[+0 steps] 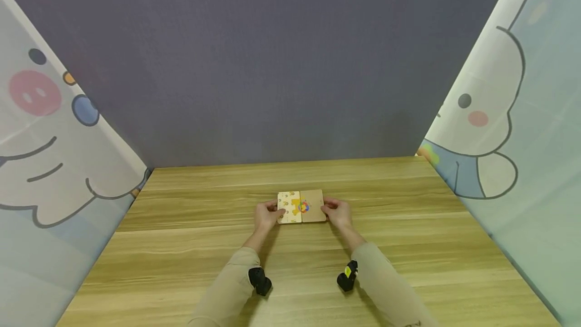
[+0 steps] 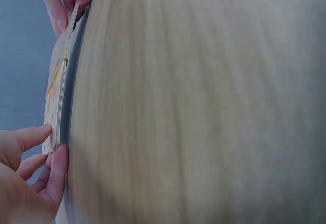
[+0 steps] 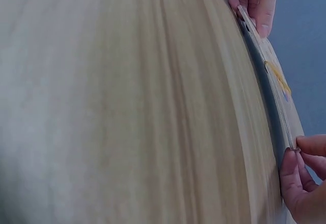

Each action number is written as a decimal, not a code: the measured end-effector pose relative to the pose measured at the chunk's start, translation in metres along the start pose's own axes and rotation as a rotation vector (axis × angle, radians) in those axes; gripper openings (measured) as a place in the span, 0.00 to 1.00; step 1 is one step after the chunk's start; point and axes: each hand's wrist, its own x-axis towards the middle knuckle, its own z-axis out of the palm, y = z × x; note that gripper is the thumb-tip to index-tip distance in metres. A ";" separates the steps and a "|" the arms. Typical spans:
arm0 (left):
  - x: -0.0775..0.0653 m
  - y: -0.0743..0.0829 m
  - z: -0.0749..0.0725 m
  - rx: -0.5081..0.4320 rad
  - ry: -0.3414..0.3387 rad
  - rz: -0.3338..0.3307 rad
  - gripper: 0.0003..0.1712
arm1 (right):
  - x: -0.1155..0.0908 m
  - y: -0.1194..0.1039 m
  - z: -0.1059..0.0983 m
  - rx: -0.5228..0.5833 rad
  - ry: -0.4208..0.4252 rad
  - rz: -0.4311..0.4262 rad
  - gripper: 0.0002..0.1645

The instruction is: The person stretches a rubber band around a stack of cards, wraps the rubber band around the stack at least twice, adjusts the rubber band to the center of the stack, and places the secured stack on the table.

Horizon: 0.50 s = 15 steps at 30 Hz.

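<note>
A small notebook [image 1: 313, 198] lies spread open between both hands in the head view. Its left side is cream with small yellow bear prints, its right side plain brown, and a multicoloured round figure sits near the fold. My left hand [image 1: 267, 214] pinches the left edge, thumb on top and fingers beneath. The opposite edge is pinched the same way by my right hand [image 1: 338, 212]. Seen edge-on in the left wrist view, the notebook [image 2: 57, 91] shows a thin stack of leaves and a yellow strip at the fold. The right wrist view shows the notebook [image 3: 279, 89] edge-on too.
A wood-grain table [image 1: 181, 266] spreads below the hands. Behind it rises a dark grey panel [image 1: 281, 64]. Cartoon-printed curtains hang at the left [image 1: 54, 165] and right [image 1: 535, 140]. Black devices sit at both wrists.
</note>
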 end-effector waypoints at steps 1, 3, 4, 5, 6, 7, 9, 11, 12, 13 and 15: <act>0.000 0.000 0.000 -0.002 0.001 -0.003 0.22 | 0.000 0.000 0.000 -0.007 0.000 0.003 0.15; 0.001 0.000 0.001 -0.005 0.000 -0.009 0.22 | 0.001 0.001 0.000 -0.025 -0.003 0.006 0.15; 0.001 0.000 0.001 -0.008 -0.003 -0.011 0.21 | 0.001 0.001 -0.001 -0.030 -0.004 0.007 0.14; 0.001 0.000 0.001 -0.013 -0.007 -0.013 0.21 | 0.001 0.001 -0.001 -0.029 -0.008 0.009 0.14; 0.001 0.000 0.000 -0.020 -0.015 -0.016 0.21 | 0.001 0.002 -0.001 -0.029 -0.013 0.009 0.14; 0.001 0.000 0.000 -0.028 -0.021 -0.024 0.20 | 0.002 0.002 -0.002 -0.023 -0.017 0.012 0.14; 0.002 -0.002 -0.001 -0.040 -0.034 -0.031 0.19 | 0.002 0.003 -0.003 -0.006 -0.029 0.016 0.14; 0.002 -0.002 -0.003 -0.049 -0.045 -0.038 0.18 | 0.003 0.004 -0.005 0.022 -0.047 0.021 0.14; 0.002 -0.002 -0.004 -0.055 -0.050 -0.042 0.18 | 0.003 0.004 -0.006 0.039 -0.054 0.027 0.14; 0.002 -0.002 -0.005 -0.063 -0.054 -0.046 0.17 | 0.003 0.005 -0.007 0.056 -0.061 0.031 0.14; 0.001 0.000 -0.008 -0.068 -0.062 -0.051 0.17 | 0.002 0.004 -0.008 0.086 -0.070 0.043 0.13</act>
